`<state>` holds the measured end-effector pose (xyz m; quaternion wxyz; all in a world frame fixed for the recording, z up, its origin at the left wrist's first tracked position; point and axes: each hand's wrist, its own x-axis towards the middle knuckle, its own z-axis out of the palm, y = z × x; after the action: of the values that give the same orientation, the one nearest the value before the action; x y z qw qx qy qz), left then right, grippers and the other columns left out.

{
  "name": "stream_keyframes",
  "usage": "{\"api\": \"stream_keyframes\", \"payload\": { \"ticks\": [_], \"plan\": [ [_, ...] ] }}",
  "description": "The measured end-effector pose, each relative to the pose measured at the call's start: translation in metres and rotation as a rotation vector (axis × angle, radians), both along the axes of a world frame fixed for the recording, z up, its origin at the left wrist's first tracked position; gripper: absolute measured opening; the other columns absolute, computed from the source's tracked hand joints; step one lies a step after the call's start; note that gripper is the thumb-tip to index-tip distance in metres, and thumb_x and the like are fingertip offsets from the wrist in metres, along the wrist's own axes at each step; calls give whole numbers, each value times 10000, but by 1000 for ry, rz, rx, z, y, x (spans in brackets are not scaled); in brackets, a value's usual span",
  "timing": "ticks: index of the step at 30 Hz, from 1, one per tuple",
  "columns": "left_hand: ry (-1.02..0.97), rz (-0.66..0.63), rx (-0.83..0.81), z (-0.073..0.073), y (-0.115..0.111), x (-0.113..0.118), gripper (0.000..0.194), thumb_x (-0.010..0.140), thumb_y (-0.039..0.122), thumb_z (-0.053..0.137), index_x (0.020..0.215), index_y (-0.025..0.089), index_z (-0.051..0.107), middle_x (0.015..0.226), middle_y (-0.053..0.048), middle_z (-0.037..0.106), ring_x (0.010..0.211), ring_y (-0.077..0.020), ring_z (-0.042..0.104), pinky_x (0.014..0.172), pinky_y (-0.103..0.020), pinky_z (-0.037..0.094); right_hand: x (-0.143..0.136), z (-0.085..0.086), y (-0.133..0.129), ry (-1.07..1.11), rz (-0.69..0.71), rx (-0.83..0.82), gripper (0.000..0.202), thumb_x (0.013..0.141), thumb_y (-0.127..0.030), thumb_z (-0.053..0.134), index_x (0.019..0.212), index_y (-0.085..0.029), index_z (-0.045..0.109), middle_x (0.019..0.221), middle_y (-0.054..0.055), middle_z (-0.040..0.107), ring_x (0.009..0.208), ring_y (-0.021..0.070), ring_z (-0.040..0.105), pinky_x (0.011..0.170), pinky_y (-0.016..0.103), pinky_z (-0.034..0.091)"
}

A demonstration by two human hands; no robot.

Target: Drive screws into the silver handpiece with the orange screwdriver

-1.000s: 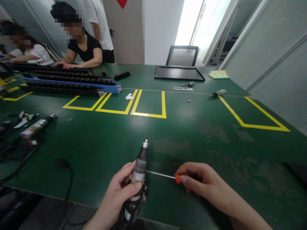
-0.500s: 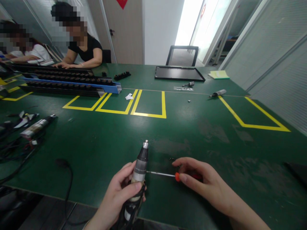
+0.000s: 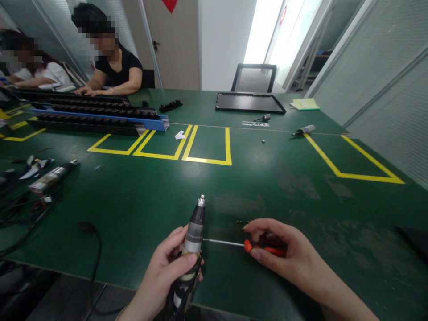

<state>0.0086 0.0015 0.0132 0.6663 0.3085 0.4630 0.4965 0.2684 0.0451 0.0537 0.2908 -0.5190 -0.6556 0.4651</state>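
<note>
My left hand (image 3: 166, 263) is wrapped round an electric screwdriver (image 3: 194, 232), its silver nose tilted up and away from me. Held by my right hand (image 3: 290, 255) is a screwdriver (image 3: 224, 243) with an orange-red handle. The thin shaft lies level, and its tip meets the side of the electric screwdriver's body; whether it sits in a screw there is hidden. My right thumb rests along the front of the handle, with the fingers curled behind and over it. Beside my right index finger lie a few tiny dark screws (image 3: 242, 222) on the green table (image 3: 150, 196).
To the left lie another electric screwdriver (image 3: 51, 177) among cables and a black cord (image 3: 97, 254). Long black and blue rails (image 3: 143, 121) stand at the back left, near a co-worker (image 3: 117, 73). A framed panel (image 3: 250, 103) and a grey electric screwdriver (image 3: 305, 129) lie farther back.
My right fingers have shifted on the screwdriver, so more of its orange-red handle shows. The electric screwdriver has moved very slightly left in my left hand.
</note>
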Motion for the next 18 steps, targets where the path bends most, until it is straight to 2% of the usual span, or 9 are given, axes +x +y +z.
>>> {"api": "stream_keyframes", "payload": {
  "ticks": [3,6,8,10,12,18],
  "plan": [
    [13,8,-10,1,0,0,434,737,316,866,1152,203,801,805,-12,628,605,-163,649,541,-264,560,0,1,-1,-45,31,-8,305,750,-257,760,1047,-189,752,859,31,676,773,204,680,728,311,550],
    [16,3,-10,1,0,0,450,745,318,861,1172,195,791,814,-16,633,604,-165,656,541,-266,563,0,1,0,-51,97,-60,325,847,-342,709,1133,-188,728,903,51,703,833,221,686,766,329,542],
    [22,-9,-3,-1,0,-1,457,760,324,851,1192,194,781,821,-21,639,603,-169,663,539,-269,564,0,0,1,-23,116,-137,330,941,-394,600,1171,-180,699,851,46,708,765,201,666,696,312,529],
    [28,-23,12,-3,0,-2,455,771,325,847,1201,194,777,824,-22,640,604,-169,667,536,-264,563,-1,-2,2,10,110,-215,322,978,-388,528,1150,-168,689,780,31,684,665,174,622,584,278,489],
    [29,-33,24,-5,0,-3,449,776,325,848,1201,197,777,824,-22,639,606,-167,668,531,-256,560,-1,-3,3,30,91,-221,293,958,-371,548,1096,-156,693,739,20,657,633,164,599,553,266,461],
    [21,-25,21,-4,0,-2,430,773,338,854,1178,208,787,816,-14,633,597,-164,672,531,-255,561,-1,-2,3,5,45,-59,264,844,-326,669,1042,-157,714,719,6,651,656,168,601,633,290,481]
  ]
}}
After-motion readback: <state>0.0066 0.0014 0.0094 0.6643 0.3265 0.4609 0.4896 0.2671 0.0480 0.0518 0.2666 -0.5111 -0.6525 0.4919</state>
